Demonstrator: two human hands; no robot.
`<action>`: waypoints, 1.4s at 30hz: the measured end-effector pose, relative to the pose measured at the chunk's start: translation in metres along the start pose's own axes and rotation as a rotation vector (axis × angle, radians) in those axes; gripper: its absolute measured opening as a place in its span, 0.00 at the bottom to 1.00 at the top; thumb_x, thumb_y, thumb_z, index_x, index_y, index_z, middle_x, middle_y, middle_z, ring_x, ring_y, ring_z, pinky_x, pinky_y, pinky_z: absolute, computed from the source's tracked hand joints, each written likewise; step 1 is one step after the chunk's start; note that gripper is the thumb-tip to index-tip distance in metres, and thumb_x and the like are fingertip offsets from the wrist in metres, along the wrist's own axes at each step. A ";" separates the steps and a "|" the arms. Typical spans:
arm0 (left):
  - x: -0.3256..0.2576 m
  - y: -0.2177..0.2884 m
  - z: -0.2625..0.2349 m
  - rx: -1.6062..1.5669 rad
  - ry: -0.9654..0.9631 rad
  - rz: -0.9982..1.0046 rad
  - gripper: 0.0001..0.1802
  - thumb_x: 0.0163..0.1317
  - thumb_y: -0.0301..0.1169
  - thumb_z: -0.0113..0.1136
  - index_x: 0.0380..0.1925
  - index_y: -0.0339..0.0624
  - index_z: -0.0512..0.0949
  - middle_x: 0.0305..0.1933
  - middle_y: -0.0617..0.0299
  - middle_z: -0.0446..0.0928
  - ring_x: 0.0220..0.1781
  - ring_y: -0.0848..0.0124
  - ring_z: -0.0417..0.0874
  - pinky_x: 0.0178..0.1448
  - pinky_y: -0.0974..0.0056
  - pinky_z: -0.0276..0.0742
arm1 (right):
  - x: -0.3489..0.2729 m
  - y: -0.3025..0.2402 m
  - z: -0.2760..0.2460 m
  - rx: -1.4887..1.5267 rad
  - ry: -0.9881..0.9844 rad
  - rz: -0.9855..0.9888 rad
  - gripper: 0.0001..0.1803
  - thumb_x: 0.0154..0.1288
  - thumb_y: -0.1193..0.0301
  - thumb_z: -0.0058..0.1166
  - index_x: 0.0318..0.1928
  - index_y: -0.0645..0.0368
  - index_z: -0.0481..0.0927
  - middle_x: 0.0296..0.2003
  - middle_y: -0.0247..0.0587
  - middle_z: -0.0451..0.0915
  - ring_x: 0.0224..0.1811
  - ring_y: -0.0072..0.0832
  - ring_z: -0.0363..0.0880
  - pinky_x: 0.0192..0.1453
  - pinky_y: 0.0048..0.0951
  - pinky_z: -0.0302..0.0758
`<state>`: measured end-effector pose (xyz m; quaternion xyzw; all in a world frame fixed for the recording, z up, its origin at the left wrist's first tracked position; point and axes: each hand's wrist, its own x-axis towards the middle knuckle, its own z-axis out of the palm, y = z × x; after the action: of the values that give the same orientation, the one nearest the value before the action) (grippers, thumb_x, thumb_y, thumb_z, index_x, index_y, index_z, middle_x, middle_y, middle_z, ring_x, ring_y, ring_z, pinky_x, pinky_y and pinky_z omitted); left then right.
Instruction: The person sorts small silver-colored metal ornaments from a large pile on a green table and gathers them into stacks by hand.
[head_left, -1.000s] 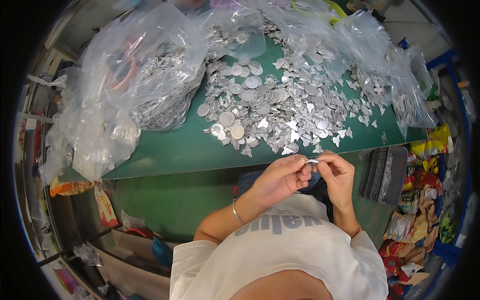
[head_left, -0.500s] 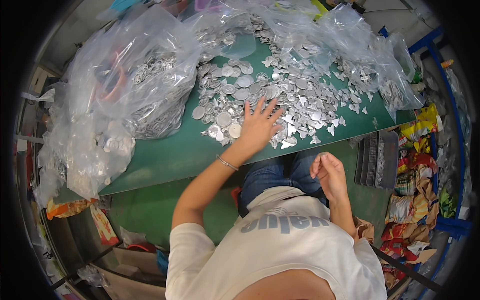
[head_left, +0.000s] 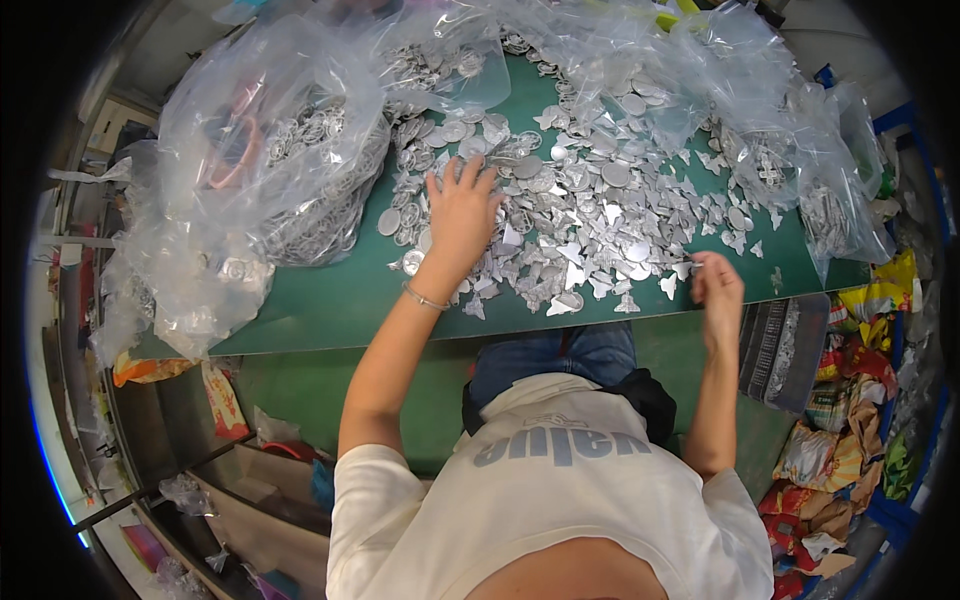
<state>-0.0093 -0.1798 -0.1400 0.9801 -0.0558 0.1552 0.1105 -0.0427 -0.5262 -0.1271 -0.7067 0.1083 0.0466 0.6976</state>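
Note:
A heap of small silver metal pieces (head_left: 590, 215), some round and coin-like, others star- or leaf-shaped, spreads over the green tabletop (head_left: 330, 310). My left hand (head_left: 462, 215) rests on the left part of the heap, fingers spread apart over the round discs. Near the table's front edge, at the heap's right side, my right hand (head_left: 717, 285) has its thumb and fingers pinched together. A thin sliver of metal shows at those fingertips, its shape too small to tell.
Clear plastic bags (head_left: 310, 190) of metal pieces stand at the left, with more plastic bags (head_left: 770, 150) at the back right. A dark crate (head_left: 785, 350) sits below the table's right edge, near colourful packets (head_left: 840, 390). Cardboard boxes (head_left: 270, 500) lie at lower left.
My left hand has moved left across the heap, fingers still spread. From above my lap, my right hand has gone out to the right, to the heap's edge. The view has shifted slightly.

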 end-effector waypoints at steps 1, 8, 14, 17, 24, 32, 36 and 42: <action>-0.001 0.003 -0.003 -0.018 0.038 -0.015 0.16 0.55 0.33 0.55 0.46 0.46 0.74 0.58 0.60 0.65 0.62 0.52 0.61 0.63 0.39 0.51 | 0.017 0.008 -0.019 -0.198 0.125 -0.187 0.10 0.65 0.70 0.48 0.37 0.64 0.78 0.20 0.27 0.69 0.21 0.15 0.62 0.25 0.17 0.61; -0.020 0.068 -0.009 -0.388 0.034 0.150 0.07 0.47 0.25 0.62 0.29 0.41 0.77 0.33 0.62 0.73 0.39 0.63 0.72 0.45 0.58 0.62 | 0.071 0.018 -0.108 -0.740 0.551 -0.478 0.07 0.59 0.74 0.54 0.36 0.63 0.80 0.26 0.38 0.77 0.26 0.21 0.75 0.32 0.22 0.71; -0.014 0.091 0.008 -0.296 -0.043 0.021 0.09 0.45 0.33 0.65 0.22 0.39 0.79 0.26 0.60 0.73 0.35 0.62 0.73 0.39 0.60 0.62 | 0.065 0.013 -0.100 -0.978 0.518 -0.608 0.05 0.55 0.78 0.55 0.34 0.63 0.78 0.30 0.42 0.77 0.32 0.34 0.74 0.36 0.30 0.71; -0.007 0.093 0.005 -0.278 -0.065 0.026 0.08 0.44 0.32 0.65 0.20 0.38 0.79 0.22 0.59 0.73 0.31 0.61 0.75 0.35 0.59 0.64 | 0.063 0.018 -0.103 -0.991 0.489 -0.694 0.05 0.54 0.79 0.54 0.34 0.63 0.78 0.31 0.42 0.76 0.35 0.37 0.73 0.39 0.32 0.70; -0.006 0.093 0.011 -0.439 -0.074 -0.090 0.06 0.44 0.27 0.62 0.16 0.38 0.77 0.22 0.56 0.74 0.28 0.63 0.76 0.33 0.59 0.69 | 0.045 0.017 -0.095 -1.071 0.546 -0.758 0.06 0.53 0.79 0.55 0.34 0.61 0.78 0.37 0.42 0.74 0.41 0.38 0.70 0.46 0.34 0.67; -0.003 0.066 0.002 -0.825 -0.013 -0.429 0.05 0.48 0.24 0.63 0.23 0.31 0.79 0.15 0.58 0.76 0.18 0.76 0.75 0.24 0.69 0.69 | 0.028 0.009 -0.069 -0.902 0.509 -0.762 0.05 0.55 0.79 0.53 0.34 0.62 0.78 0.37 0.42 0.75 0.42 0.37 0.71 0.49 0.33 0.67; -0.005 0.070 -0.003 -1.322 0.152 -0.581 0.06 0.56 0.23 0.58 0.30 0.28 0.77 0.24 0.60 0.78 0.25 0.77 0.77 0.29 0.75 0.73 | 0.008 -0.005 -0.016 -0.621 0.270 -0.744 0.05 0.56 0.79 0.51 0.34 0.64 0.78 0.35 0.43 0.76 0.41 0.33 0.73 0.48 0.29 0.68; -0.020 0.074 -0.011 -1.689 0.082 -0.711 0.09 0.58 0.24 0.57 0.37 0.28 0.75 0.33 0.56 0.78 0.32 0.73 0.79 0.39 0.74 0.78 | -0.013 -0.018 0.065 -0.218 -0.209 -0.556 0.07 0.57 0.78 0.51 0.37 0.64 0.78 0.32 0.39 0.79 0.33 0.22 0.74 0.38 0.21 0.69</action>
<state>-0.0418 -0.2470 -0.1209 0.5269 0.1583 0.0545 0.8333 -0.0459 -0.4600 -0.1077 -0.7713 -0.1667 -0.0622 0.6111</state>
